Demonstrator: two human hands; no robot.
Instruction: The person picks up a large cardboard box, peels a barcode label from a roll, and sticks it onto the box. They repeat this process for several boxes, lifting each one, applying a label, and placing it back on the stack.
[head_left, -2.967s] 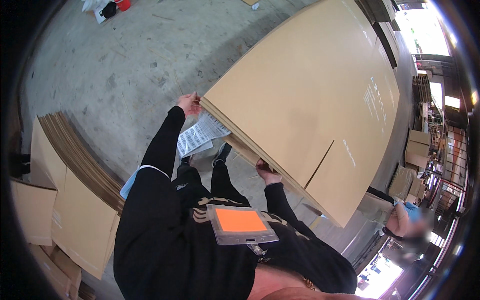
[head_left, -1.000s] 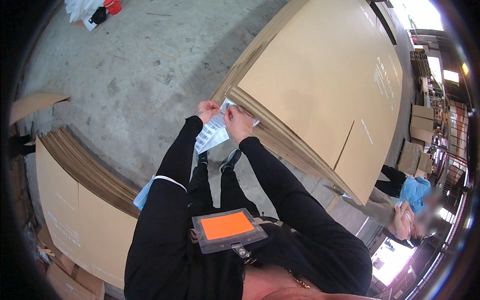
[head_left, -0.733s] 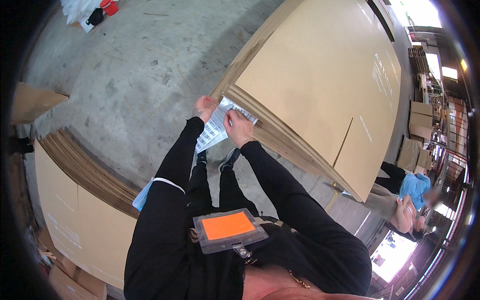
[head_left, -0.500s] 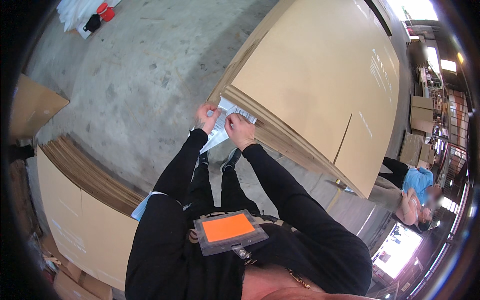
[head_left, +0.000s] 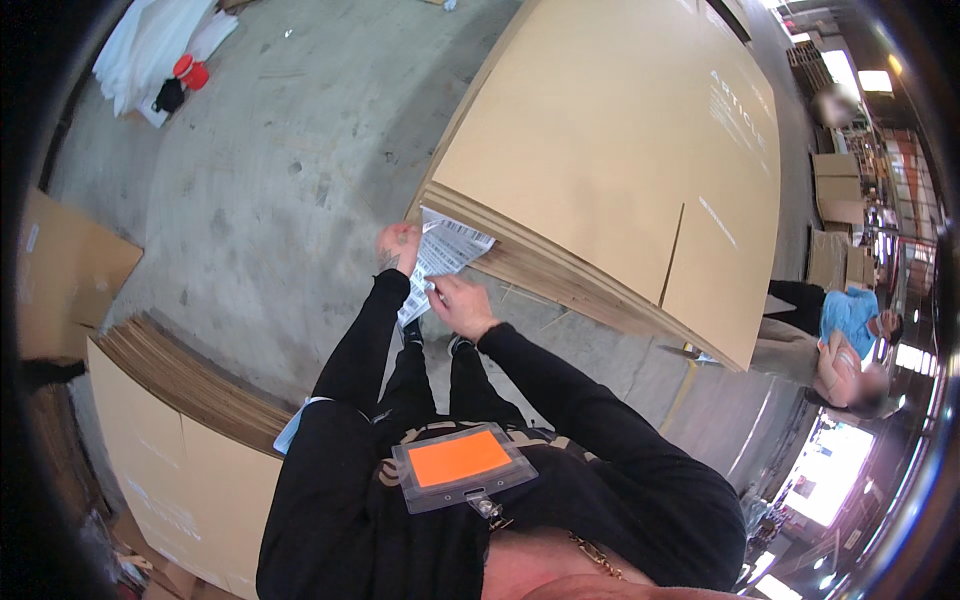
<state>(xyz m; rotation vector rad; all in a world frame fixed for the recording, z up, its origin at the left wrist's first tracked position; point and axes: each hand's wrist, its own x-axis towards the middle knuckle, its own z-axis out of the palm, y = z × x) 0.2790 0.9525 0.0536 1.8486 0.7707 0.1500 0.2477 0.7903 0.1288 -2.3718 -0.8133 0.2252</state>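
Observation:
A white sheet of printed labels [head_left: 452, 247] hangs at the near left corner of a tall stack of flat cardboard boxes [head_left: 590, 140]. My left hand [head_left: 398, 248] is closed at the sheet's left edge, its fingers curled and partly hidden. Lower down, my right hand [head_left: 463, 306] pinches the sheet's lower part between thumb and fingers. The sheet's upper end lies against the side of the stack, and its lower end hangs above my shoes.
A second stack of flat cardboard [head_left: 170, 450] stands at the lower left, with a cardboard piece [head_left: 75, 275] behind it. White wrapping [head_left: 150, 55] and a red container [head_left: 190, 72] lie on the far floor. A person in blue [head_left: 848, 315] is at the right.
My right hand has moved down and away from the stack, and my left hand slightly down. More of the label sheet's printed face shows. The view has shifted a little.

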